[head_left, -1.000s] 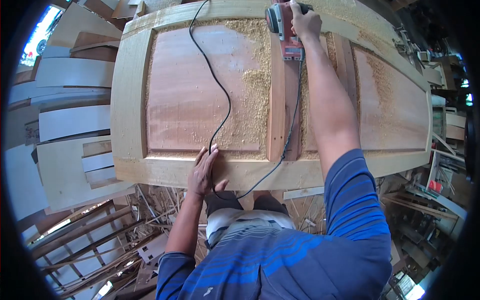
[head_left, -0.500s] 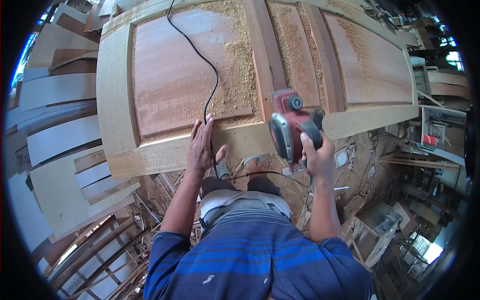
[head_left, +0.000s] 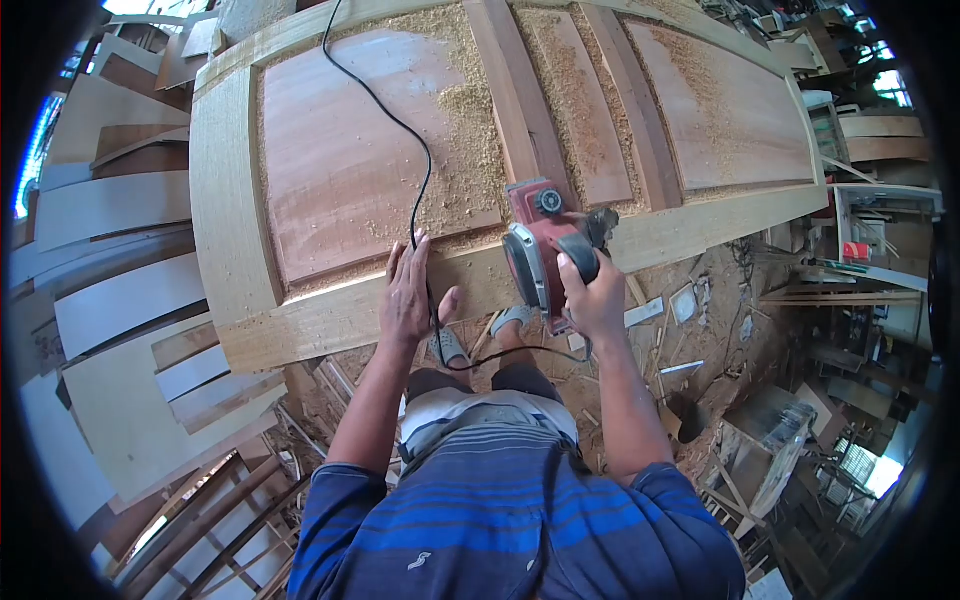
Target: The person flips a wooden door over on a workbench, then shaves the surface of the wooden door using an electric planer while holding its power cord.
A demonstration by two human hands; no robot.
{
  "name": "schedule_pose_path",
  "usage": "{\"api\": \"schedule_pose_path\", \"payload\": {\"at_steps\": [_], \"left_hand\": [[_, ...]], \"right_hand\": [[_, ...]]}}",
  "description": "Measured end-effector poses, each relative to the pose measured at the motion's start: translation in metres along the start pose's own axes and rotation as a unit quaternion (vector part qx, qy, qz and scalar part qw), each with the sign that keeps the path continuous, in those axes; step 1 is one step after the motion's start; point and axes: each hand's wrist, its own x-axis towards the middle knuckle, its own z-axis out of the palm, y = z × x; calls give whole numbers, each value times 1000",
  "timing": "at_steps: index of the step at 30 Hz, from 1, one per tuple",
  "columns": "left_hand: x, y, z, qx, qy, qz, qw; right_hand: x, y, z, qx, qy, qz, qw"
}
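Observation:
My right hand (head_left: 597, 300) is wrapped round the black rear handle of a red electric planer (head_left: 545, 235). The planer sits over the near edge of a panelled wooden door (head_left: 470, 280), its front end with the round knob pointing away from me. Stretched out on the same edge, to the left, lies my left hand (head_left: 408, 300), fingers forward. A black power cord (head_left: 425, 170) runs down across the door panel, passes at the fingers of my left hand and loops below the edge toward the planer.
Wood shavings (head_left: 470, 110) cover much of the door's panels and grooves. Boards and sheets (head_left: 130, 305) are stacked on the left. Offcuts lie on the dirt floor (head_left: 715, 350) around my feet. To the right stand a wooden frame (head_left: 885, 240) and a rough wooden block (head_left: 765, 440).
The planer in my right hand has moved left along the door's near edge, closer to my left hand. My left hand stays on the edge. The view has shifted slightly.

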Motion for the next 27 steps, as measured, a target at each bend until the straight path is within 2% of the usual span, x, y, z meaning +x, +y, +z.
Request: {"api": "schedule_pose_path", "payload": {"at_steps": [8,11,17,21,24,25,27], "left_hand": [[2,2,-2,4,-18,-10,1000],[2,0,-1,3,-32,-17,999],[6,7,-8,4,-49,-34,998],[7,7,-7,-2,-54,-44,998],[6,5,-6,-4,-51,-40,998],[6,5,-7,-7,-53,-41,998],[6,3,-6,-7,-53,-40,998]], "right_hand": [[41,-19,13,1,11,-27,1000],[63,-28,17,-41,26,-66,997],[106,-55,24,-29,15,-76,997],[142,-66,33,-62,15,-52,997],[170,-77,41,-32,9,-44,998],[183,-73,48,-46,35,-100,993],[207,-75,55,-51,34,-95,994]]}}
